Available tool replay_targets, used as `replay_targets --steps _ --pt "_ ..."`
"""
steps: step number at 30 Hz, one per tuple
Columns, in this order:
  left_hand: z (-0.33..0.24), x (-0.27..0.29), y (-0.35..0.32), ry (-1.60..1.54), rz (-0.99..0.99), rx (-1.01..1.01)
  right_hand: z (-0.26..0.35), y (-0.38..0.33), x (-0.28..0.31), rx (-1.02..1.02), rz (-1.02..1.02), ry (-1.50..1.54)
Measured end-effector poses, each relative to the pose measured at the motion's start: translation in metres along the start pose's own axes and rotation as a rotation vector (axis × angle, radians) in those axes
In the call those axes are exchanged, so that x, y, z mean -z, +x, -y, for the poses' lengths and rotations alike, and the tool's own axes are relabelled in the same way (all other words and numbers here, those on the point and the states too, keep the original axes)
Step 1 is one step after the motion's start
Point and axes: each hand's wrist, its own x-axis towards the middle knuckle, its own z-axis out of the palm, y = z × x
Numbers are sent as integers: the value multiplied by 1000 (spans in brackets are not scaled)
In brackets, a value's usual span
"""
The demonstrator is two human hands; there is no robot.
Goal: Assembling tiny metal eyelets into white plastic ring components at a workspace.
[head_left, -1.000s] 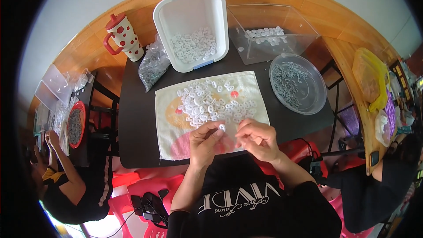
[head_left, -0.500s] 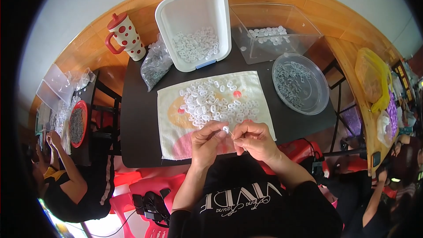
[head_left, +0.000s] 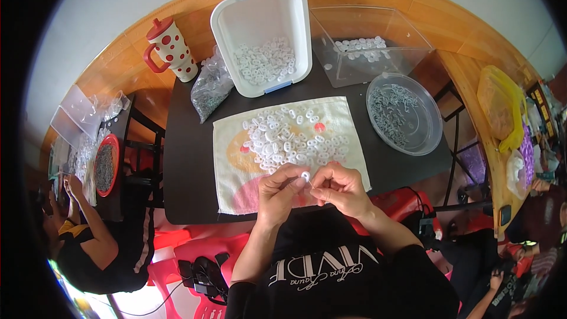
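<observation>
Over the near edge of a patterned towel, my left hand pinches a small white oval plastic piece between thumb and fingers. Close beside it, my right hand is closed in a pinch on a thin, pale, stick-like piece that points at the white one. Whether the two pieces touch is too small to tell. A loose heap of similar white oval pieces with holes lies on the towel just beyond my fingers.
Behind the towel stand a white tub of white pieces, a bag of small grey parts, a spotted tumbler and a clear box. A round clear tray holds grey screw-like parts. Another person works at left.
The whole view has shifted very slightly. My hands keep the same pinching hold, with the right fingers a little closer to the left. A person at the lower right has moved.
</observation>
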Motion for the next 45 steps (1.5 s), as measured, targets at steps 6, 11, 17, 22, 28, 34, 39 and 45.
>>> replay_targets --steps 6,11,17,22,28,34,39,45 --pt "-2 2 -1 -15 -4 24 4 1 4 26 41 -45" --pt "-4 0 -1 14 -9 20 5 1 3 18 40 -40" --pt "-1 0 -1 44 14 -14 -6 0 -6 89 -46 -64" --pt "0 -4 -3 15 -45 0 -13 -4 -14 257 -171 -286" --pt "-2 -7 -6 265 -109 -109 -11 4 -14 650 -180 -1029" --pt "-5 -11 -6 416 -141 -122 -6 8 -10 767 -126 -1364" --pt "-6 -9 -4 399 -160 -70 3 10 -6 765 -16 -1437" --pt "-9 -1 0 578 -187 -181 5 9 1 568 53 -1231"
